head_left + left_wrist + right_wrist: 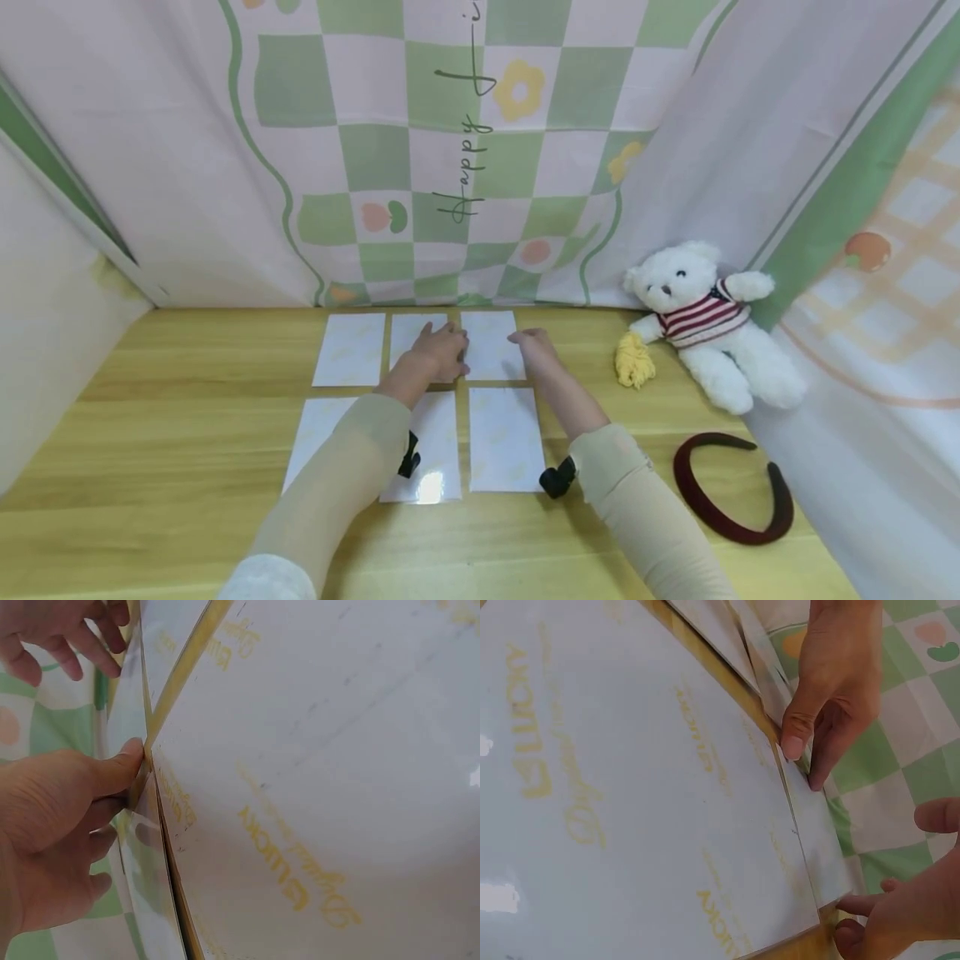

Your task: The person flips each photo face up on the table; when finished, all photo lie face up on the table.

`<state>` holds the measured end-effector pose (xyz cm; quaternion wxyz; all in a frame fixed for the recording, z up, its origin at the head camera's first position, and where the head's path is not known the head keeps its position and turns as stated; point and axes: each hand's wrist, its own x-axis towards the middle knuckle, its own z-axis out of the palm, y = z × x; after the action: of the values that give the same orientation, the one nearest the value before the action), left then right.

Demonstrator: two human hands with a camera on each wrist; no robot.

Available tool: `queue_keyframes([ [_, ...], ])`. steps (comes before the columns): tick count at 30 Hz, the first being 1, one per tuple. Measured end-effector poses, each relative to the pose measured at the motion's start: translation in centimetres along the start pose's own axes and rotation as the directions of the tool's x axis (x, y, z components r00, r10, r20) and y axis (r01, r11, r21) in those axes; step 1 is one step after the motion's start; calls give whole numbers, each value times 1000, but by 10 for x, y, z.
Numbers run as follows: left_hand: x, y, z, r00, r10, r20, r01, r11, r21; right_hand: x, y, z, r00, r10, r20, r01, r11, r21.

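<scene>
White sheets of photo paper with faint yellow LUCKY lettering lie in two rows on the table. My left hand (441, 354) rests over the right part of the back-row middle sheet (402, 332), its fingertips at the left edge of the back-row right sheet (491, 346). In the left wrist view, the left thumb (129, 754) touches the seam between sheets. At the right edge of that same back-row right sheet, my right hand (536, 350) touches down with its fingertips. The right wrist view shows the right hand (904, 911) by the sheet's corner, thumb spread away.
A white teddy bear (712, 321) in a striped sweater sits at the back right, beside a yellow yarn bundle (635, 361). A dark red headband (701, 500) lies at the right edge. Behind the wooden table (187, 433) hangs a checkered curtain (442, 150).
</scene>
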<state>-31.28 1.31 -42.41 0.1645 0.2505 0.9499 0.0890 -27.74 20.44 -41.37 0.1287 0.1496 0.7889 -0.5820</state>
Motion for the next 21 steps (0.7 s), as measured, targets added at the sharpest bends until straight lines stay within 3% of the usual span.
queue_keyframes([
  [4, 0, 1, 0, 1000, -8, -3, 8, 1000, 12, 4, -2, -1, 1000, 0, -2, 1, 994, 107],
  [9, -1, 3, 3, 1000, -17, -13, 17, 1000, 18, 4, 0, -1, 1000, 3, -9, -2, 989, 148],
  [21, -1, 12, 1, 999, 0, -44, 4, 997, 82, 3, 1, 4, 980, -80, -182, 121, 967, 226],
])
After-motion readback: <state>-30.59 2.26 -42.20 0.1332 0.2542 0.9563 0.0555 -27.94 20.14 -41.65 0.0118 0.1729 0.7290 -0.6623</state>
